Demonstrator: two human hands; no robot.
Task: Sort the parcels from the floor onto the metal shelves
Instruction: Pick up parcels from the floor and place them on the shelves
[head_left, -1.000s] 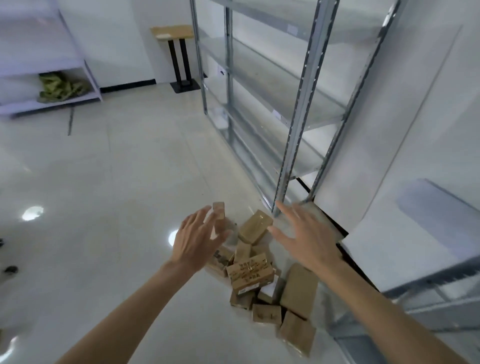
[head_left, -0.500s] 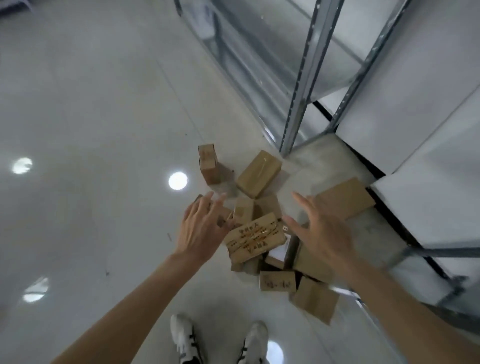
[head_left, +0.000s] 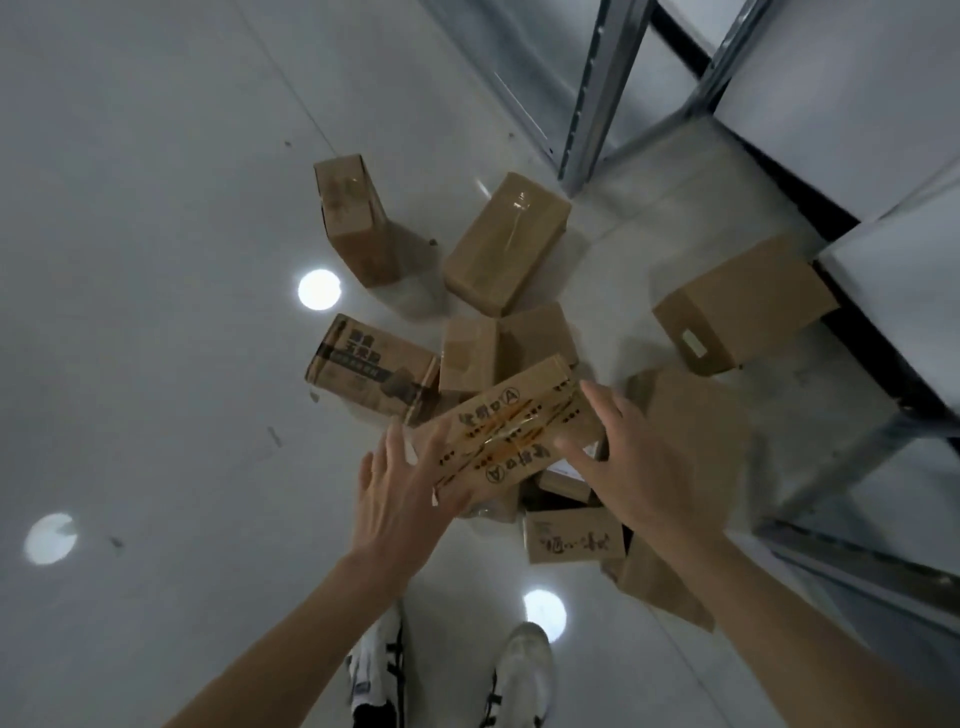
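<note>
Both hands, left (head_left: 405, 499) and right (head_left: 644, 467), reach with straight, spread fingers to the ends of the taped parcel (head_left: 511, 434) atop the floor pile; first pickup, it seems; next, squeeze and lift toward the shelves (head_left: 592, 93).

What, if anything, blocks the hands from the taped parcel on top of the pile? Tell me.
Nothing visible does. The taped parcel lies on top of the pile, with the left hand at its near-left end and the right hand at its right side, fingers spread; no other box covers it.
</note>
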